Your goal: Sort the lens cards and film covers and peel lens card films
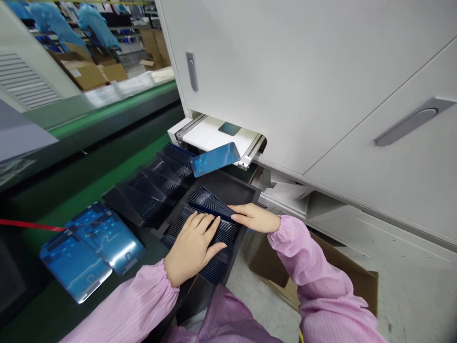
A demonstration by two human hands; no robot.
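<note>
My left hand (193,247) lies flat, fingers apart, on a fanned row of thin dark panels (221,238) inside a black tray (246,188). My right hand (254,217) pinches the near end of a lifted bunch of dark panels (209,202) from the same tray. A blue film-covered panel (215,159) hangs off the end of the small white conveyor (210,136) that comes out of the grey machine (303,71), just above the tray.
More dark panels (160,178) fan out to the left of the tray. Blue-filmed panels (89,247) lie on the green belt (53,200) at my left. A cardboard box (357,281) stands on the floor. Boxes and people in blue coats (96,24) are far behind.
</note>
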